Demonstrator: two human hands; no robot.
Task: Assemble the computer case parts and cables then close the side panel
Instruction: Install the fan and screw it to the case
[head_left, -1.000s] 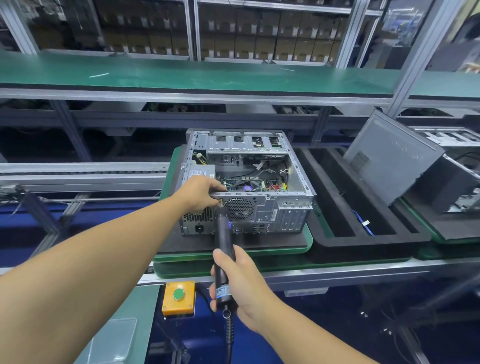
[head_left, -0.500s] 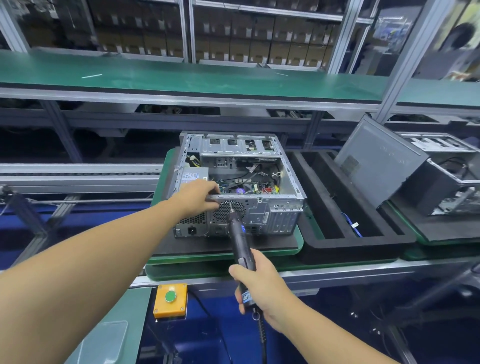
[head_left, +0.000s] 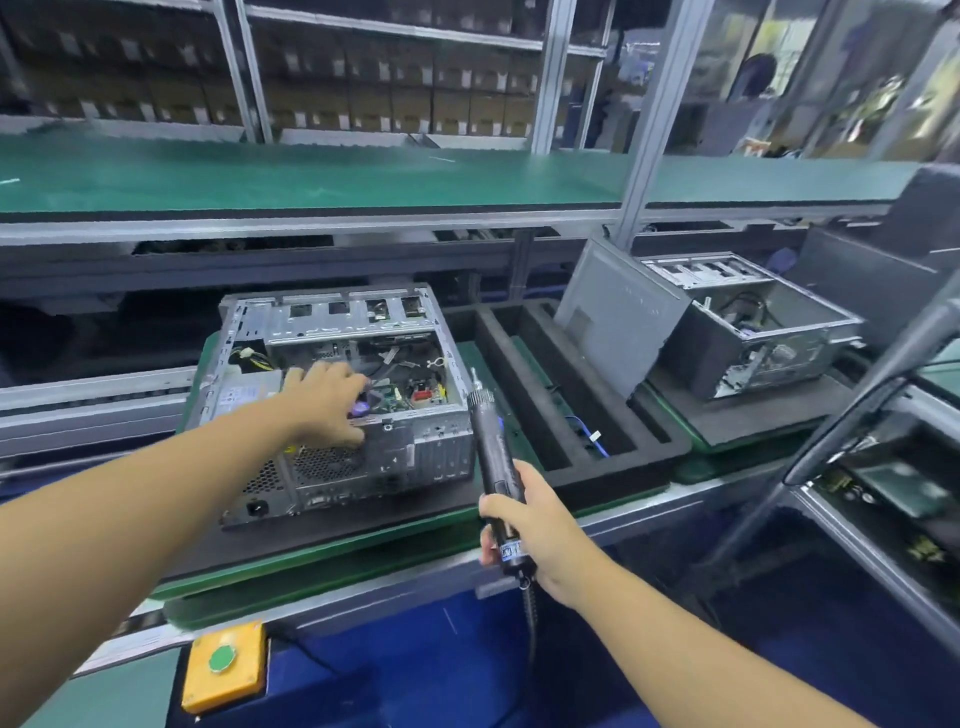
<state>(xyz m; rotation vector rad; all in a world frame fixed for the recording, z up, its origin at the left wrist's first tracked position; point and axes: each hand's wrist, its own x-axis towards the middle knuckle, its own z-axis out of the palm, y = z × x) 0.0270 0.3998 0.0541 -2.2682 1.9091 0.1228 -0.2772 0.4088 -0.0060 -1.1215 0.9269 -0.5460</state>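
Note:
An open grey computer case (head_left: 405, 452) lies on its side on a black foam pad, its inside with the motherboard and cables facing up. My left hand (head_left: 324, 402) rests on the case's near top edge above the rear fan grille, fingers loosely bent over the rim, holding nothing I can make out. My right hand (head_left: 524, 525) grips a black electric screwdriver (head_left: 491, 441), which points up and stands just to the right of the case, its bit clear of the metal. A grey side panel (head_left: 618, 317) leans upright in a black foam tray to the right.
A black foam tray (head_left: 566, 410) with slots and a blue cable sits between this case and a second open case (head_left: 753, 332) on the right. A yellow box with a green button (head_left: 223, 662) is mounted below the conveyor edge. A green shelf runs above.
My right hand has pulled the screwdriver away from the rear fan area and swung it to the right of the case. My left hand has slid slightly right along the top edge.

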